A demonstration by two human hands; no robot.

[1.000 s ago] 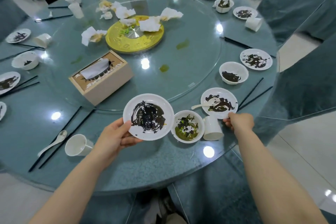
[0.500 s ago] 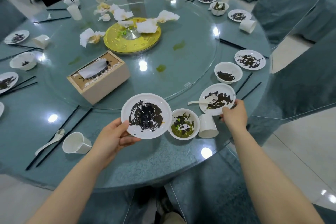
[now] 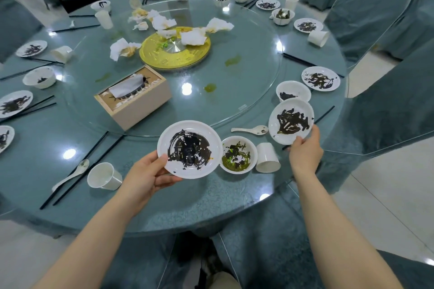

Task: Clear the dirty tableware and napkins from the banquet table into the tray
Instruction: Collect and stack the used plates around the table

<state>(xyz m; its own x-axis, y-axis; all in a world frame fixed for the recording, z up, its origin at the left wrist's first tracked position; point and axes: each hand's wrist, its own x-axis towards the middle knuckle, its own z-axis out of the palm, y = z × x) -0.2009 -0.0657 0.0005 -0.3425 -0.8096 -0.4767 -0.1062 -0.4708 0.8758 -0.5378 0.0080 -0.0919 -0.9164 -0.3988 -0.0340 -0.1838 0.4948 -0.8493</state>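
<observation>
My left hand (image 3: pixel 146 172) grips the near rim of a white plate (image 3: pixel 189 149) smeared with dark sauce, held just above the glass table (image 3: pixel 164 204). My right hand (image 3: pixel 304 150) holds a second dirty plate (image 3: pixel 291 121) by its near edge, tilted up off the table. Between the two plates stand a small bowl (image 3: pixel 238 154) with green and dark residue and a white cup (image 3: pixel 267 157) lying on its side. A white spoon (image 3: pixel 250 129) lies beside the lifted plate. Crumpled napkins (image 3: pixel 193 37) lie around the gold centre disc. No tray is in view.
A tissue box (image 3: pixel 133 96) sits on the glass turntable (image 3: pixel 234 105). Another cup (image 3: pixel 104 176), spoon (image 3: pixel 70 175) and black chopsticks (image 3: pixel 82 166) lie at the left. More dirty plates, bowls and cups ring the table. Covered chairs (image 3: pixel 387 101) stand close on the right.
My right hand has taken the right-hand plate by its edge and lifted it; the spoon that lay on it now lies on the table. The left hand still holds its plate.
</observation>
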